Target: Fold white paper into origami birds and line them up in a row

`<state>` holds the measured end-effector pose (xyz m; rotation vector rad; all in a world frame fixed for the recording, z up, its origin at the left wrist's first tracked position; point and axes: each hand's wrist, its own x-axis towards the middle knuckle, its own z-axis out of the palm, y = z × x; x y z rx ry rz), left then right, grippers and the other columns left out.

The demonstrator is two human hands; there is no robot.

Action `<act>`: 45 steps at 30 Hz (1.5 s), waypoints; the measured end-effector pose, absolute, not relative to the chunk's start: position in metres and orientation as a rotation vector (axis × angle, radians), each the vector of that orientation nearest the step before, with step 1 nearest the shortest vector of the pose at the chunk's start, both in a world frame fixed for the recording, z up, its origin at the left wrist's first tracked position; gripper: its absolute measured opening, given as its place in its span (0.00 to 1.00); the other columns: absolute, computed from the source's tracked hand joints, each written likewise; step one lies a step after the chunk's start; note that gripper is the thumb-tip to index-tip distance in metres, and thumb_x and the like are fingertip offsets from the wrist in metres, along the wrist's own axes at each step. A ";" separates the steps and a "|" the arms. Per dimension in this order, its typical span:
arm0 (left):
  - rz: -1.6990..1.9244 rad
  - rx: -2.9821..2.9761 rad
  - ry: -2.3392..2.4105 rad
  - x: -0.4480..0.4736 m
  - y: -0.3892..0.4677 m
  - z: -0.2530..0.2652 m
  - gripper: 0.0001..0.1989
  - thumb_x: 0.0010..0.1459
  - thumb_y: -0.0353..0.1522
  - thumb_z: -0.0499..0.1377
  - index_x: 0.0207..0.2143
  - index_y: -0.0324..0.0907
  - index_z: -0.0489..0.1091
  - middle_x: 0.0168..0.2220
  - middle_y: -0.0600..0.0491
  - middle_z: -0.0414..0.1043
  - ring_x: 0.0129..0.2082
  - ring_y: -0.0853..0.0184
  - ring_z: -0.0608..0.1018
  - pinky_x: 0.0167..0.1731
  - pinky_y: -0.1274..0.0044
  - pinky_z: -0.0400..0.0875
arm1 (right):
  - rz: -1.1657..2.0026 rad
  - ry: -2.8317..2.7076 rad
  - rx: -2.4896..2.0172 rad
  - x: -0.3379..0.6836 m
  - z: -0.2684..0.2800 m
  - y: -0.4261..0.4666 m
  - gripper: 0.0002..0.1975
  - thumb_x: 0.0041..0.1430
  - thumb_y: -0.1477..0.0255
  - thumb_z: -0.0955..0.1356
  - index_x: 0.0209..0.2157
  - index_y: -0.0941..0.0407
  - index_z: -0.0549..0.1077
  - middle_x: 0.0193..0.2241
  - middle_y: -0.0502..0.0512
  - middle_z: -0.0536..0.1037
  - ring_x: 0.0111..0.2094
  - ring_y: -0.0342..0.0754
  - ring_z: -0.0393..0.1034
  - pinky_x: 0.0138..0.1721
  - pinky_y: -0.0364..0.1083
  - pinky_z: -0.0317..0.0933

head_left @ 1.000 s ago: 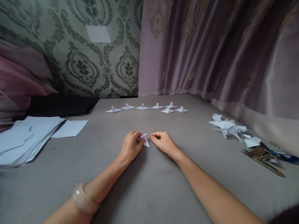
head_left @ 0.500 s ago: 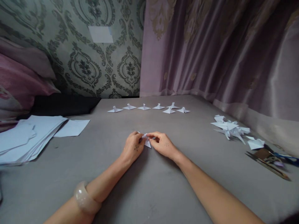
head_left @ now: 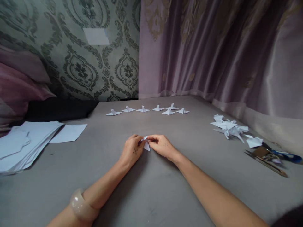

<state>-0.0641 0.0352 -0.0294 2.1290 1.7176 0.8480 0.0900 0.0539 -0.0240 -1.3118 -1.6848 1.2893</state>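
A small folded white paper piece (head_left: 147, 146) is held just above or on the grey surface, between both hands. My left hand (head_left: 133, 148) pinches its left side with thumb and forefinger. On the right side, the thumb and forefinger of my right hand (head_left: 163, 146) are closed on the same paper near its top. One pointed flap hangs toward me, and the fingers hide much of the rest. Beyond the hands stand several similar folded paper pieces (head_left: 143, 109) in a loose row, each with a flat base and a raised tip.
White sheets (head_left: 42, 138) lie stacked at the left, a smaller sheet (head_left: 69, 133) beside them. At the right are a heap of folded paper figures (head_left: 228, 126) and scissors (head_left: 266, 163) among small items. A dark cloth (head_left: 61, 107), patterned wall and curtain (head_left: 180, 63) border the surface.
The whole view has shifted slightly, so things sit a little further left. Both hands keep hold of the folded paper, with the right fingers now pressed closer to its top.
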 end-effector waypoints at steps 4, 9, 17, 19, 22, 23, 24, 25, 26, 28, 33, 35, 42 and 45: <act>0.843 2.119 1.720 -0.064 0.035 -0.030 0.11 0.58 0.32 0.52 0.30 0.40 0.74 0.27 0.52 0.69 0.26 0.69 0.71 0.28 0.79 0.61 | 1.329 -1.667 -1.277 0.091 -0.026 0.054 0.15 0.51 0.77 0.65 0.41 0.59 0.76 0.35 0.55 0.79 0.34 0.44 0.72 0.38 0.42 0.64; 0.847 2.093 1.715 -0.064 0.035 -0.029 0.14 0.59 0.35 0.50 0.29 0.40 0.74 0.27 0.52 0.69 0.26 0.69 0.70 0.28 0.79 0.60 | 1.305 -1.641 -1.293 0.091 -0.025 0.054 0.14 0.51 0.78 0.65 0.39 0.59 0.76 0.33 0.54 0.79 0.31 0.42 0.70 0.34 0.40 0.63; 0.760 1.902 1.920 -0.063 0.052 -0.018 0.20 0.57 0.41 0.49 0.23 0.38 0.71 0.17 0.58 0.60 0.20 0.72 0.63 0.21 0.81 0.51 | 1.482 -1.523 -1.497 0.103 -0.007 0.061 0.13 0.50 0.79 0.63 0.38 0.63 0.75 0.13 0.44 0.67 0.11 0.35 0.53 0.14 0.36 0.48; 0.772 1.902 1.980 -0.059 0.067 -0.012 0.20 0.57 0.41 0.50 0.20 0.38 0.69 0.16 0.58 0.58 0.20 0.72 0.62 0.21 0.81 0.51 | 1.467 -1.551 -1.489 0.116 -0.006 0.063 0.12 0.49 0.79 0.64 0.37 0.62 0.75 0.12 0.44 0.67 0.10 0.35 0.54 0.13 0.36 0.47; 0.803 1.872 2.086 -0.051 0.097 -0.005 0.18 0.57 0.40 0.51 0.21 0.38 0.69 0.17 0.57 0.61 0.21 0.71 0.64 0.22 0.80 0.52 | 1.384 -1.586 -1.459 0.142 -0.013 0.065 0.14 0.50 0.79 0.65 0.40 0.61 0.74 0.14 0.43 0.67 0.11 0.35 0.55 0.13 0.36 0.47; 0.809 1.854 2.128 -0.047 0.108 -0.004 0.17 0.56 0.39 0.51 0.21 0.39 0.69 0.18 0.56 0.63 0.22 0.70 0.65 0.22 0.80 0.52 | 1.364 -1.594 -1.440 0.150 -0.017 0.066 0.13 0.51 0.79 0.64 0.40 0.61 0.74 0.14 0.43 0.67 0.11 0.35 0.55 0.14 0.36 0.47; 0.815 1.837 2.166 -0.042 0.119 -0.003 0.16 0.56 0.38 0.52 0.22 0.39 0.70 0.19 0.55 0.66 0.23 0.69 0.67 0.22 0.80 0.53 | 1.358 -1.603 -1.410 0.157 -0.022 0.067 0.13 0.53 0.78 0.63 0.41 0.61 0.73 0.16 0.44 0.68 0.12 0.35 0.57 0.15 0.36 0.49; 0.818 1.819 2.203 -0.038 0.130 -0.003 0.15 0.56 0.38 0.52 0.23 0.39 0.71 0.21 0.53 0.68 0.24 0.68 0.69 0.23 0.79 0.54 | 1.353 -1.605 -1.365 0.163 -0.026 0.068 0.13 0.54 0.76 0.63 0.41 0.61 0.73 0.17 0.44 0.68 0.13 0.35 0.57 0.15 0.36 0.50; 0.817 1.804 2.233 -0.033 0.140 -0.004 0.14 0.56 0.37 0.53 0.24 0.39 0.71 0.22 0.51 0.70 0.26 0.67 0.71 0.24 0.79 0.56 | 1.361 -1.591 -1.304 0.167 -0.030 0.069 0.13 0.55 0.75 0.63 0.41 0.61 0.73 0.17 0.45 0.68 0.13 0.35 0.57 0.16 0.36 0.50; 0.814 1.776 2.287 -0.022 0.158 -0.006 0.12 0.56 0.35 0.53 0.26 0.39 0.73 0.27 0.48 0.73 0.30 0.64 0.74 0.27 0.78 0.59 | 1.387 -1.575 -1.232 0.171 -0.036 0.071 0.12 0.55 0.74 0.63 0.40 0.61 0.73 0.17 0.45 0.68 0.13 0.35 0.58 0.16 0.36 0.50; 0.760 1.685 2.401 0.005 0.187 -0.015 0.12 0.60 0.34 0.53 0.34 0.36 0.72 0.34 0.44 0.75 0.37 0.62 0.76 0.34 0.74 0.66 | 1.433 -1.593 -1.163 0.168 -0.044 0.074 0.12 0.54 0.73 0.63 0.39 0.61 0.74 0.17 0.46 0.69 0.13 0.35 0.58 0.15 0.36 0.50; 0.734 1.663 2.426 0.015 0.195 -0.018 0.12 0.61 0.35 0.53 0.37 0.36 0.71 0.37 0.47 0.73 0.38 0.64 0.75 0.38 0.71 0.69 | 1.448 -1.584 -1.159 0.167 -0.045 0.075 0.13 0.53 0.74 0.63 0.39 0.61 0.74 0.17 0.46 0.69 0.13 0.35 0.58 0.15 0.36 0.50; 0.703 1.687 2.443 0.039 0.209 -0.024 0.12 0.61 0.36 0.54 0.42 0.36 0.68 0.42 0.47 0.71 0.41 0.64 0.74 0.41 0.68 0.70 | 1.423 -1.620 -1.138 0.167 -0.045 0.075 0.14 0.52 0.76 0.62 0.38 0.61 0.75 0.17 0.46 0.69 0.13 0.36 0.58 0.13 0.36 0.50; 0.729 1.743 2.443 0.039 0.207 -0.028 0.13 0.59 0.36 0.55 0.41 0.34 0.69 0.44 0.41 0.70 0.45 0.59 0.73 0.44 0.70 0.67 | 1.425 -1.622 -1.149 0.167 -0.044 0.074 0.14 0.52 0.75 0.63 0.38 0.61 0.75 0.17 0.47 0.69 0.13 0.36 0.59 0.13 0.36 0.50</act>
